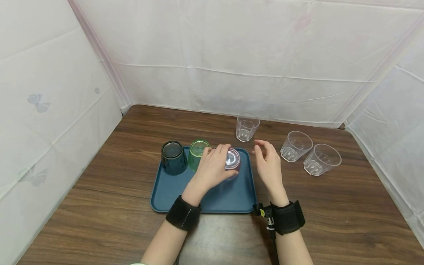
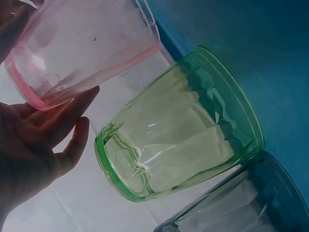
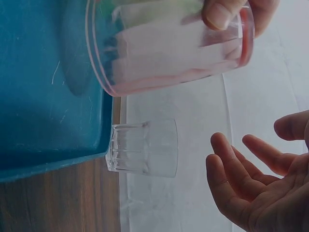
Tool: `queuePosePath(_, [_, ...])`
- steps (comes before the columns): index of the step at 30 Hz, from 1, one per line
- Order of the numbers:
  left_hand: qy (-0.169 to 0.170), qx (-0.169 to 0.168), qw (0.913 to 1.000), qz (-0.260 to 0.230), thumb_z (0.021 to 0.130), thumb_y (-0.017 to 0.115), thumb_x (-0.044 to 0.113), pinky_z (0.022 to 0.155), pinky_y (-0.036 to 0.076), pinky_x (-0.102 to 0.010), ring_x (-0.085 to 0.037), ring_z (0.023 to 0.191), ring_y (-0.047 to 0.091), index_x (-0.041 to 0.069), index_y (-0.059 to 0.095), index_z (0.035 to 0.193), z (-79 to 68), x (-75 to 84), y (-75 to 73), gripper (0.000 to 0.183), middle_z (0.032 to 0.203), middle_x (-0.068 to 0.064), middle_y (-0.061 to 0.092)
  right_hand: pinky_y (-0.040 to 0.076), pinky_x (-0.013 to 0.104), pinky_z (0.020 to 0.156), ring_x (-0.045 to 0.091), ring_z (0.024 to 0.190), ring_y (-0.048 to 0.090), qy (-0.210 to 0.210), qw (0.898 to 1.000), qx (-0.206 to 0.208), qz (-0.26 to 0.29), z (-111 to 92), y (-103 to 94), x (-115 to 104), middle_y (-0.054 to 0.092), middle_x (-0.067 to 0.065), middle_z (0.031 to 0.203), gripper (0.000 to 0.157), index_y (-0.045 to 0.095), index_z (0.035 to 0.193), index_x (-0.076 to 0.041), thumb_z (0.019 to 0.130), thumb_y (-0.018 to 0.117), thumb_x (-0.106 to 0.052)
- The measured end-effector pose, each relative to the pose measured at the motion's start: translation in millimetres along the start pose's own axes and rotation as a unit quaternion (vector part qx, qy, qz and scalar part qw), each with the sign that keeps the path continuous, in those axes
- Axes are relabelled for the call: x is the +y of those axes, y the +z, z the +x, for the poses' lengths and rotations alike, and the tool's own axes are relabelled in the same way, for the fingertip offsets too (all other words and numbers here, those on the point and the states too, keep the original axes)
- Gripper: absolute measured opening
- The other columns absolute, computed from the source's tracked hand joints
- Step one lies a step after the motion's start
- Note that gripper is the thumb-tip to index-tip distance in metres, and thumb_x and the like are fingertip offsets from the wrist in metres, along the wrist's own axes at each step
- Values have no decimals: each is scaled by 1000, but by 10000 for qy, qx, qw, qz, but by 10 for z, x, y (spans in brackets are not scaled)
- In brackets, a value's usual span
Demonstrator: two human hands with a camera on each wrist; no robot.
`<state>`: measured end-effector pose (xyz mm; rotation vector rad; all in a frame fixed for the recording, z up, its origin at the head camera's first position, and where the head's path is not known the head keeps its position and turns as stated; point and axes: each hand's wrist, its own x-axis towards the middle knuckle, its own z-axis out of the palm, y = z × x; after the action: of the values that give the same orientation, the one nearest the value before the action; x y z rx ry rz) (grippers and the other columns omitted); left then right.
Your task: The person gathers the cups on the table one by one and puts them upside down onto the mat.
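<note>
My left hand point(image 1: 212, 167) grips an upside-down clear pink cup point(image 1: 233, 159) by its base, thumb on one side and fingers on the other. In the right wrist view the pink cup point(image 3: 169, 53) has its rim close over the blue tray point(image 1: 228, 200), near the back right corner. Left of it, a green cup point(image 2: 178, 130) stands upside down on the tray, and beyond that a dark blue cup point(image 1: 173, 158), also inverted. My right hand point(image 1: 269, 167) hovers just right of the tray with loosely bent fingers, holding nothing.
A clear cup point(image 1: 247, 127) stands upright behind the tray on the wooden table point(image 1: 106, 176). Two more upright clear cups, a nearer one point(image 1: 322, 160) and one beside it point(image 1: 296, 146), stand to the right. White sheeting point(image 1: 212, 44) hangs along the back and sides.
</note>
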<state>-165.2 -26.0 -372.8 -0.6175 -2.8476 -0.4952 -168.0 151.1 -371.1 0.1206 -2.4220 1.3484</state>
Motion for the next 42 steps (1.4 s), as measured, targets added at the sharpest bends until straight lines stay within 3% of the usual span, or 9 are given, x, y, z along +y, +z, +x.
queuePosePath(6, [29,-189,9998,85,69,72,50,90,34,-41,-22,101,56,6,42,132,-3,-25,28,82,120,-8,54,43,36,60,23,83,62,-9,10000,-3,-16,6,7,-3,58,11,108,33,56,119,-6,95,45,-26])
queuePosePath(19, [82,-257,9996,81,71,70,51,93,32,-42,-21,103,56,6,40,133,-1,-31,66,82,122,-9,53,43,35,59,21,85,62,123,9999,50,-88,36,-93,42,59,12,111,35,55,121,-5,96,44,-27])
queuePosePath(29, [99,-271,9994,183,72,69,52,94,32,-42,-20,102,56,5,40,133,-9,-29,83,82,122,-9,53,44,37,69,24,88,61,424,9973,524,-276,90,-314,193,60,12,107,37,55,121,-5,96,42,-29])
queuePosePath(42, [125,-334,9989,315,71,69,53,96,31,-43,-21,101,57,6,40,135,1,-22,91,84,124,-9,53,45,39,75,25,93,58,617,9897,1078,-713,131,-515,344,59,13,114,35,56,118,-3,95,42,-24])
